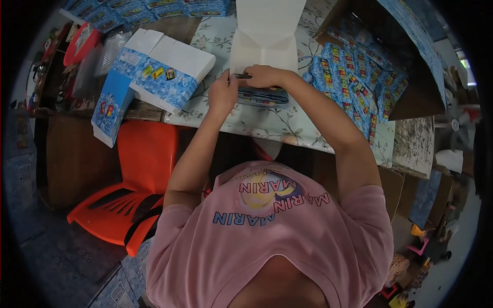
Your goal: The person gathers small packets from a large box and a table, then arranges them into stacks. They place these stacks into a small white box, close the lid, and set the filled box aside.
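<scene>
My left hand (223,96) is closed at the near side of an open white box (248,51). Its fingertips pinch the end of a dark, flat packet (242,76). My right hand (264,76) curls over the other end of that packet, fingers bent and closed. Just below the hands, a stack of flat blue packets (263,96) lies on the flowered tablecloth (205,120). The box's lid stands raised at the far side. Its inside is partly covered by my hands, and the print on the held packet is too small to read.
Flattened white-and-blue cartons (159,72) lie to the left. Many blue sachets (349,77) spill from a large cardboard box (418,87) at the right. More blue packs (123,13) line the back left. An orange chair (146,154) stands at the table's near edge.
</scene>
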`<state>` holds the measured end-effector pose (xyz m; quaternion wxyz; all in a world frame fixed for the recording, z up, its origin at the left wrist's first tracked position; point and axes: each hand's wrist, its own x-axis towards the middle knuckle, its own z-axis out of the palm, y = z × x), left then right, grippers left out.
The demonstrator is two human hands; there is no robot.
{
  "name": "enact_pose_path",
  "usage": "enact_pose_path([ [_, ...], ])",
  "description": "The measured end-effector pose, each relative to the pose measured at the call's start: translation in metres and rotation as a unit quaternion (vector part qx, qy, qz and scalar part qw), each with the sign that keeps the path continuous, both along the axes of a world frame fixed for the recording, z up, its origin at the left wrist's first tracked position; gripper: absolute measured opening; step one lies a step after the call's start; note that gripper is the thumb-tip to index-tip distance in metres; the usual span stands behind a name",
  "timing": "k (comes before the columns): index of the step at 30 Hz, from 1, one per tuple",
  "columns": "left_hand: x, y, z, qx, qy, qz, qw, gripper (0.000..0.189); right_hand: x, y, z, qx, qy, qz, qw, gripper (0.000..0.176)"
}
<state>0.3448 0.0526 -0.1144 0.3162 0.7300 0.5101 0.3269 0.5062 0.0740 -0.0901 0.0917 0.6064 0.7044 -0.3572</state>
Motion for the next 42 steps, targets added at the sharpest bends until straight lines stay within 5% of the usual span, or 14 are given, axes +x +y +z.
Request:
enact_pose_path([
  [3,-0.005,0.006,-0.009,0.019,-0.031,-0.005,0.999,0.026,0.019,-0.021,0.020,-0.038,0.059,-0.064,0.995,0.065],
  [5,-0.017,0.019,-0.019,-0.007,-0.030,0.009,0.999,0.027,0.037,-0.049,0.017,0.407,0.182,-0.077,0.892,0.054],
  [8,-0.041,0.029,-0.015,-0.014,-0.070,0.020,0.997,0.030,0.100,-0.113,0.025,0.467,0.226,-0.281,0.807,0.055],
  [11,-0.043,0.027,0.007,-0.003,-0.068,0.052,0.996,0.030,0.173,-0.197,-0.041,0.460,-0.026,-0.382,0.801,0.058],
  [13,-0.016,0.013,0.034,0.328,-0.105,0.116,0.932,0.033,0.175,-0.234,-0.075,0.465,-0.145,-0.374,0.789,0.060],
  [18,0.101,-0.048,0.021,0.087,-0.033,-0.317,0.944,0.058,0.161,-0.236,-0.079,0.486,-0.172,-0.307,0.800,0.059],
  [22,0.202,-0.025,-0.037,0.031,0.052,-0.186,0.981,0.071,0.187,-0.201,-0.054,0.471,-0.088,-0.363,0.799,0.047],
  [26,0.241,-0.003,-0.060,-0.015,0.159,-0.113,0.981,0.075,0.209,-0.157,-0.052,0.571,-0.247,-0.366,0.692,0.032],
  [29,0.242,-0.002,-0.050,0.024,0.208,-0.140,0.968,0.072,0.219,-0.151,-0.055,0.476,-0.128,-0.278,0.825,0.033],
  [35,0.220,-0.005,-0.033,0.036,-0.040,-0.092,0.994,0.059,0.212,-0.156,-0.017,0.508,-0.139,-0.391,0.755,0.038],
  [37,0.202,-0.015,-0.021,-0.026,-0.111,-0.096,0.989,0.057,0.193,-0.160,0.002,0.465,-0.156,-0.404,0.772,0.032],
  [39,0.177,-0.028,-0.024,-0.089,-0.184,-0.096,0.974,0.054,0.171,-0.159,0.006,0.344,-0.065,-0.314,0.882,0.029],
  [40,0.162,-0.033,-0.029,-0.115,-0.153,-0.103,0.976,0.051,0.168,-0.159,0.006,0.252,0.104,-0.312,0.910,0.037],
  [42,0.140,-0.046,-0.032,-0.139,-0.124,-0.106,0.977,0.048,0.171,-0.148,-0.001,0.275,0.060,-0.340,0.897,0.042],
])
